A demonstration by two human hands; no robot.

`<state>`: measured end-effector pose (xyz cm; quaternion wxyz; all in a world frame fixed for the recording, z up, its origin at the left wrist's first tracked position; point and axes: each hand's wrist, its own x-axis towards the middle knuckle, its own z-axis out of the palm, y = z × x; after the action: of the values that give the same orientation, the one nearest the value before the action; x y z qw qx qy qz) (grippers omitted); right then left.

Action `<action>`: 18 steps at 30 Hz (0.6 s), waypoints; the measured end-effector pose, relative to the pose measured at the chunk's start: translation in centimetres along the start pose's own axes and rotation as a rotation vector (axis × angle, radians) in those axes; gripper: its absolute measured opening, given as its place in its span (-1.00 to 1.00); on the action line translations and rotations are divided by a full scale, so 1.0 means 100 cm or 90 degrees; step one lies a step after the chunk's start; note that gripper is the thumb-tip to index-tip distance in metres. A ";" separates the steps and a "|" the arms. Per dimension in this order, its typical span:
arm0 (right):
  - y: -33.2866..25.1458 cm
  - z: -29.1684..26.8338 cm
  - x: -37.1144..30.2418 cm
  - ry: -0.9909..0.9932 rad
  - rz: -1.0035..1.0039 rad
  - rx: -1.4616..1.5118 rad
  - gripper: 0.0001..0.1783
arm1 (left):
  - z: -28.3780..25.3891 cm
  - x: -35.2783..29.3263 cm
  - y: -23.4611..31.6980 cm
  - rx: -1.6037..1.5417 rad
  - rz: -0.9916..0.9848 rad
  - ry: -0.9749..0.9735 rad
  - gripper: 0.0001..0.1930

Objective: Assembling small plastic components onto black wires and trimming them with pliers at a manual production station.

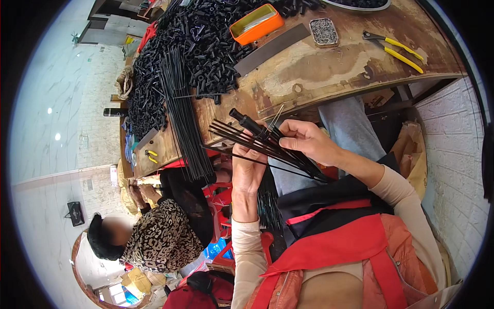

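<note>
Over my lap, my left hand (249,167) is wrapped round a bundle of thin black rods (234,135), which look like umbrella ribs. They fan out beside a black tubular hub (248,122), like an umbrella runner, whose stem points up and left. My right hand (307,141) pinches close to the hub's collar, thumb and index finger together on a thin black rod; the exact contact is partly hidden. Pale thin wires (278,114) stick up next to the right fingers. The rods' other ends slant down across my lap.
A wooden table (329,72) bears a heap of black tubular parts (180,36), a bundle of black rods (182,113), an orange box (257,23), a dish of small metal bits (324,32) and yellow-handled pliers (393,50). To the left sits another person (164,232), hands working.
</note>
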<state>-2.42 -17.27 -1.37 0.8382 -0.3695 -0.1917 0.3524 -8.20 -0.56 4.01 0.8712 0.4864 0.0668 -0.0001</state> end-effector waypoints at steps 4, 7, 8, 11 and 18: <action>0.004 -0.005 0.003 -0.010 0.026 0.020 -0.89 | -0.001 0.002 0.001 -0.016 -0.030 -0.021 -0.51; 0.005 -0.005 0.006 -0.003 0.021 0.028 -0.88 | -0.001 0.005 0.000 -0.015 -0.009 -0.036 -0.50; 0.005 -0.005 0.006 0.001 0.018 0.030 -0.89 | -0.002 0.006 0.000 -0.015 -0.010 -0.036 -0.50; 0.006 -0.007 0.008 0.008 0.032 0.053 -0.89 | -0.008 0.007 -0.002 0.002 -0.018 -0.020 -0.51; 0.005 -0.010 0.005 0.020 0.025 0.031 -0.88 | -0.006 0.007 -0.005 0.024 -0.025 -0.031 -0.51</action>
<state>-1.67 -17.14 -2.38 0.8427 -0.3584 -0.1628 0.3674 -7.56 -0.27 3.24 0.8630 0.5013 0.0553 -0.0301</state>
